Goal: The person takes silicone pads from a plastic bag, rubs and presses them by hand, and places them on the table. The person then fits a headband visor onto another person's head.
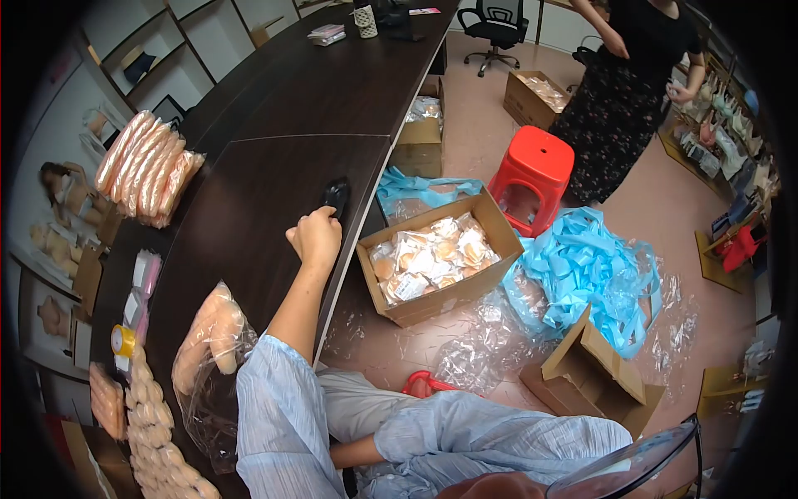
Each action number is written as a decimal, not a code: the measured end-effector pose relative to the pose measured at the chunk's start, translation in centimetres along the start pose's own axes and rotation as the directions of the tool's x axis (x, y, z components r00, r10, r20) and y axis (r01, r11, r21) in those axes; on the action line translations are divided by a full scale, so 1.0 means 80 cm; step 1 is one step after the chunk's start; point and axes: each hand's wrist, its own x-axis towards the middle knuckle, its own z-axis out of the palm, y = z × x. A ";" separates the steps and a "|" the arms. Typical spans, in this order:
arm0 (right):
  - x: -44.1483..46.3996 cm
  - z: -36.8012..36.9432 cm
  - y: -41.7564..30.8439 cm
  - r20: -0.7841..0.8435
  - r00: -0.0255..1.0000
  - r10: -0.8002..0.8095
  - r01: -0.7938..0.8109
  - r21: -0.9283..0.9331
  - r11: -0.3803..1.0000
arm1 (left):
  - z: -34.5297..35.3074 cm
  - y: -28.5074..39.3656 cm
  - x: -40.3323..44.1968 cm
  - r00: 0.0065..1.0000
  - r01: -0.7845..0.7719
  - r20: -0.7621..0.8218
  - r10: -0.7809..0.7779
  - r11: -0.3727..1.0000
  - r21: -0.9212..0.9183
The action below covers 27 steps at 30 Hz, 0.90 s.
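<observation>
My left hand is over the dark table near its edge, its fingers curled closed. Its thumb side meets a small, glossy black object whose kind I cannot make out. My right forearm crosses low in front of my body, and the hand is hidden behind my left sleeve. Left of that sleeve lies a clear plastic bag with peach-coloured padded pieces. Beyond my left hand, at the table's far side, stands a stack of bagged peach pads.
An open carton of bagged peach cups stands beside the table. Blue bags, clear plastic, an open empty carton and a red stool fill the floor. Another person stands beyond. Yellow tape lies on the table.
</observation>
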 end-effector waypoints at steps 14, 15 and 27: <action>-0.019 0.001 0.020 0.047 0.992 0.119 -0.124 0.121 0.985 | 0.046 0.002 0.016 0.974 0.021 0.227 -0.004 0.997 -0.072; -0.021 0.002 0.022 0.052 0.990 0.130 -0.135 0.121 0.983 | 0.027 0.009 0.016 0.982 0.063 0.185 -0.031 0.984 -0.168; -0.034 -0.018 0.001 -0.014 0.974 0.228 -0.227 0.028 0.973 | -0.157 0.023 -0.187 0.926 -0.303 0.048 0.375 0.812 -0.498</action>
